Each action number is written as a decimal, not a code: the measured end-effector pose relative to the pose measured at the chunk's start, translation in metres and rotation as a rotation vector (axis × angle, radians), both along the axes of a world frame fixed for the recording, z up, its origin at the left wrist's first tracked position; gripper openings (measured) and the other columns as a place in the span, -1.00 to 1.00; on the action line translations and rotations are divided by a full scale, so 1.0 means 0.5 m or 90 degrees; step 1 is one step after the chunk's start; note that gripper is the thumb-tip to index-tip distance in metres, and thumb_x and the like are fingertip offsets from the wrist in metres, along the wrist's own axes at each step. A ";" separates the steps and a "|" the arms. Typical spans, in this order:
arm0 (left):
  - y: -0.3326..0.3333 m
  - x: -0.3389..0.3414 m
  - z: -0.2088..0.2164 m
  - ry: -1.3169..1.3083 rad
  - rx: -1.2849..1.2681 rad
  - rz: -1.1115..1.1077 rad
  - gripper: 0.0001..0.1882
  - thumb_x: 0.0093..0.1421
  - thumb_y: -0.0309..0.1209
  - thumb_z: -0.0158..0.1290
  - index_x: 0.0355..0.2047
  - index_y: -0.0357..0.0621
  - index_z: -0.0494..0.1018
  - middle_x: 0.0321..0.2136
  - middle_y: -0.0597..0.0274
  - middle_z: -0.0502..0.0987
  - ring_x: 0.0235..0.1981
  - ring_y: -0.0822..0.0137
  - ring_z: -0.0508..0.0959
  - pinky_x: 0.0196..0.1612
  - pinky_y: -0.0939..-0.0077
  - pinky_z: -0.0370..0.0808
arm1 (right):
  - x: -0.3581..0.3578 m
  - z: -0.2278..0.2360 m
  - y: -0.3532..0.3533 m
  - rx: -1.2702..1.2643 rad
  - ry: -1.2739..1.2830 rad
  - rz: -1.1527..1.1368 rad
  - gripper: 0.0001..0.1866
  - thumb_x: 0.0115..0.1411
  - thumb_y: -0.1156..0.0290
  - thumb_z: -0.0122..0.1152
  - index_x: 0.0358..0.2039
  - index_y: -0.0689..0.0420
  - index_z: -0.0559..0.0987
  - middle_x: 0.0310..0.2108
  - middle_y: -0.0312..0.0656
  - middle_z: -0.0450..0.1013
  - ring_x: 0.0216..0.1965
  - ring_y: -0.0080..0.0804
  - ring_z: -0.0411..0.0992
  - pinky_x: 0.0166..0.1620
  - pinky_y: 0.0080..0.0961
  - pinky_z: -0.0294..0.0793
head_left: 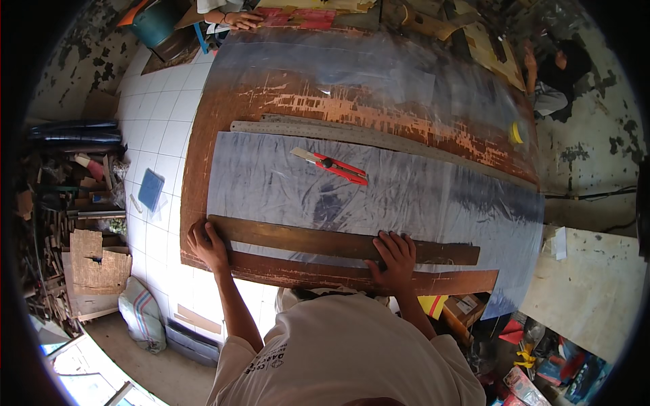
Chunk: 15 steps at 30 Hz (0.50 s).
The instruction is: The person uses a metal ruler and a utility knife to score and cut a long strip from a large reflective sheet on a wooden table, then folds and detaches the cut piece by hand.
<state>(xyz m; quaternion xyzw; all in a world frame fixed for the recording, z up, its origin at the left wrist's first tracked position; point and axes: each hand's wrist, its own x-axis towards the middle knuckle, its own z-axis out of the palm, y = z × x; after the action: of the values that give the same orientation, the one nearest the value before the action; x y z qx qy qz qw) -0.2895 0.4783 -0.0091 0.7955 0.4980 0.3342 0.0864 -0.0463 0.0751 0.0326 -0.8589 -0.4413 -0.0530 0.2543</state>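
Observation:
A long, flat brown strip (305, 240) lies across the near part of a translucent grey-blue plastic sheet (254, 176). My left hand (208, 247) grips the strip's left end, at the table's left edge. Towards its right part, my right hand (394, 260) holds it, fingers on top and thumb at the near edge. Beyond the strip, a red utility knife (342, 170) rests on the sheet with its blade out, pointing left. A long metal ruler (284, 128) lies along the sheet's far edge.
The worn brown table (198, 183) carries more clear plastic sheeting (379, 68) at its far side. Another person's hand (242, 20) rests at the far left corner. A person in dark clothing (575, 68) is at the far right. A yellow tape roll (516, 132) sits near the right edge.

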 end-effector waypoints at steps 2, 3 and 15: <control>0.000 0.001 0.001 0.003 0.004 -0.003 -0.70 0.39 -0.26 0.06 -0.07 -0.21 0.59 -0.08 0.00 0.56 0.00 -0.06 0.51 0.10 0.00 0.39 | 0.000 0.000 0.000 0.000 -0.003 0.000 -0.44 0.08 0.07 0.43 0.10 -0.05 0.61 0.20 -0.26 0.50 0.21 -0.18 0.40 0.33 0.00 0.20; 0.001 0.000 0.000 0.002 0.013 -0.007 -0.71 0.39 -0.27 0.06 -0.07 -0.21 0.59 -0.09 0.00 0.56 -0.01 -0.06 0.51 0.10 0.00 0.39 | 0.000 0.000 0.000 0.001 -0.004 -0.001 -0.44 0.09 0.07 0.43 0.10 -0.05 0.61 0.20 -0.26 0.50 0.21 -0.18 0.40 0.33 0.00 0.20; 0.001 0.003 0.003 0.008 0.014 0.000 -0.69 0.39 -0.25 0.05 -0.07 -0.21 0.60 -0.10 -0.02 0.58 -0.02 -0.06 0.52 0.10 0.02 0.40 | 0.001 0.002 0.002 0.000 0.002 -0.002 -0.45 0.07 0.08 0.43 0.08 -0.04 0.63 0.19 -0.27 0.50 0.21 -0.18 0.40 0.32 0.00 0.21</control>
<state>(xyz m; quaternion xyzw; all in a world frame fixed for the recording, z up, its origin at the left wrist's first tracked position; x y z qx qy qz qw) -0.2879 0.4786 -0.0075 0.7988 0.4945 0.3345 0.0741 -0.0459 0.0758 0.0334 -0.8595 -0.4399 -0.0522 0.2551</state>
